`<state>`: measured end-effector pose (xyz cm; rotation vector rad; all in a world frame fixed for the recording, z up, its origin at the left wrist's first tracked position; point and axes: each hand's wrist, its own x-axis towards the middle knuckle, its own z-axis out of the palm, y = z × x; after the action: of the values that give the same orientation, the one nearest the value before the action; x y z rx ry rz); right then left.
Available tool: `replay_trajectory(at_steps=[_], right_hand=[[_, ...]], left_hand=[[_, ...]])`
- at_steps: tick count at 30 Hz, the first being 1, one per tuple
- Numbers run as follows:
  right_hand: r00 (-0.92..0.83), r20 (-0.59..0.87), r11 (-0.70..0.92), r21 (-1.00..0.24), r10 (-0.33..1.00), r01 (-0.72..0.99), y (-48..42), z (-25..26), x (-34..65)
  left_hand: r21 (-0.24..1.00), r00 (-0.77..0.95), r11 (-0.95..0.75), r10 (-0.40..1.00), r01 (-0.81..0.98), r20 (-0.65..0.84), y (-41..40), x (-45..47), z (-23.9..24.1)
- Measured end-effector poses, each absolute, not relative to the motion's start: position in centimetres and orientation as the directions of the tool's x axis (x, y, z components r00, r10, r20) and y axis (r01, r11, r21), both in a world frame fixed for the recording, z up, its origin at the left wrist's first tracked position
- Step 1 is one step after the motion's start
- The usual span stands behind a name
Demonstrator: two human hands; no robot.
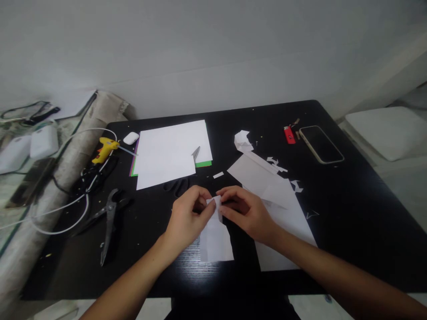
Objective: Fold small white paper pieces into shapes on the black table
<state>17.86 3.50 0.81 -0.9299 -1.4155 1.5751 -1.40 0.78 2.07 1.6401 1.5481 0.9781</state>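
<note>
- White strip: flat near the table's front edge, long axis running away from the body; whether it joins the held piece cannot be told.
- Small paper piece: between the hands, at the strip's far end, about equally near both.
- Left hand: thumb and fingers pinch its left side.
- Right hand: fingertips grip its right side.
- Scissors: beyond the left hand.

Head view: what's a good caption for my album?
Left hand and right hand pinch white paper above a black table.
</note>
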Motion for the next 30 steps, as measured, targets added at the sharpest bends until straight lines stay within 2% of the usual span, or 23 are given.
replay_trajectory(at_steps=[4, 13, 22, 30], right_hand=[[-0.422, 0.075, 0.106, -0.993, 0.904, 0.051, 2.9, 0.7, 17.7], [-0.386, 0.182, 0.223, -0.973, 0.905, 0.064, 2.8, -0.3, 17.4], [-0.324, 0.324, 0.396, -0.900, 0.889, 0.184, 3.0, 0.0, 17.6], [-0.347, 0.333, 0.428, -0.870, 0.877, 0.246, 2.9, -0.2, 17.6]], left_hand=[[0.835, 0.019, -0.111, 0.993, 0.539, 0.119, 0.7, -1.4, 2.0], [0.796, 0.114, -0.243, 0.970, 0.555, 0.217, 0.8, -1.3, 2.0], [0.795, 0.150, -0.257, 0.966, 0.549, 0.209, 0.7, -1.2, 2.1], [0.812, 0.132, -0.220, 0.975, 0.540, 0.177, 0.6, -1.1, 2.1]])
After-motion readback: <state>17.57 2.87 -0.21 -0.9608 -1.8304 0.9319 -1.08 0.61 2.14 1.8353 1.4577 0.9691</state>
